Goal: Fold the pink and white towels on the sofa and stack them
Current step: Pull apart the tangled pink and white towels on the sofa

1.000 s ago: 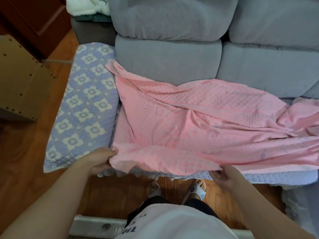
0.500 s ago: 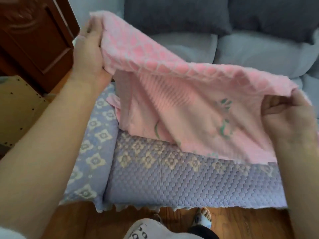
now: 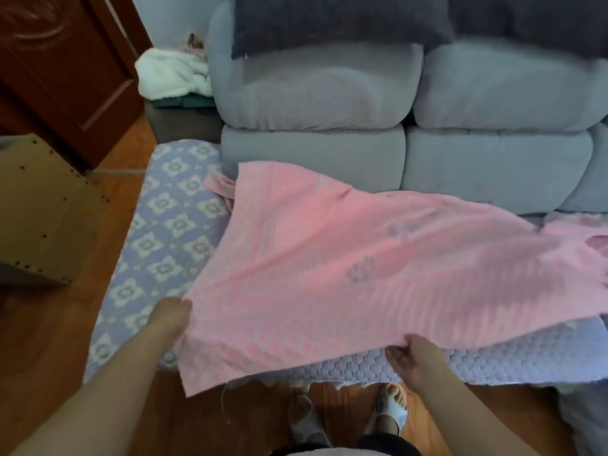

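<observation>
A pink towel (image 3: 345,258) with faint flower motifs is spread across the sofa seat, its near edge hanging over the front. My left hand (image 3: 171,319) holds the towel's near left edge, its fingers hidden under the cloth. At the near edge further right, my right hand (image 3: 413,358) pinches the towel between thumb and fingers. A white fluffy towel (image 3: 171,74) lies bunched on a dark stand left of the sofa, apart from both hands.
The grey sofa (image 3: 329,87) has a lilac quilted cover (image 3: 493,360) on the seat and a flowered one (image 3: 164,225) on the left armrest. A dark cushion (image 3: 329,21) leans on the backrest. A cardboard box (image 3: 39,209) and wooden door (image 3: 65,60) stand at left.
The towel was lifted high in both hands half a second ago. Now it has come down flat onto the seat, with both hands low at its near edge.
</observation>
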Demonstrator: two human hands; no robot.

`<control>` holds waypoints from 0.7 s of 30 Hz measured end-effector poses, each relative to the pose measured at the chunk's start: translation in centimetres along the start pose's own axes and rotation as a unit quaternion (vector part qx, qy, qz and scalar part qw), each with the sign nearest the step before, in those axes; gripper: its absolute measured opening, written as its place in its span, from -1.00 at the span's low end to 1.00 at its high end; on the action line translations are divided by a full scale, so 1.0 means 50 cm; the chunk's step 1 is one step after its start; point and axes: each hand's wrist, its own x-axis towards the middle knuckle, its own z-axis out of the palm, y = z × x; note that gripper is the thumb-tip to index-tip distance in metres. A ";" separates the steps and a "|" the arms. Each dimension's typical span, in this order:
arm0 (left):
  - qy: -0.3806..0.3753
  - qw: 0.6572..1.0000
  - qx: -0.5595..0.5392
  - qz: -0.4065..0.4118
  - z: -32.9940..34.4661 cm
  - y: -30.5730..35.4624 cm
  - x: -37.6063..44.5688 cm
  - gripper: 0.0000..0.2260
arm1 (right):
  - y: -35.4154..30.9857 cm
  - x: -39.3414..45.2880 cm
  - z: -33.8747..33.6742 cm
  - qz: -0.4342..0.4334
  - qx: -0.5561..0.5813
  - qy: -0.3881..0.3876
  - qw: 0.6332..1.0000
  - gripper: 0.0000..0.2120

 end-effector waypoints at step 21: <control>-0.021 0.851 -0.500 -0.159 0.051 -0.023 -0.009 -0.59 | -0.057 0.059 -0.047 0.011 -0.240 -0.167 0.956 -0.82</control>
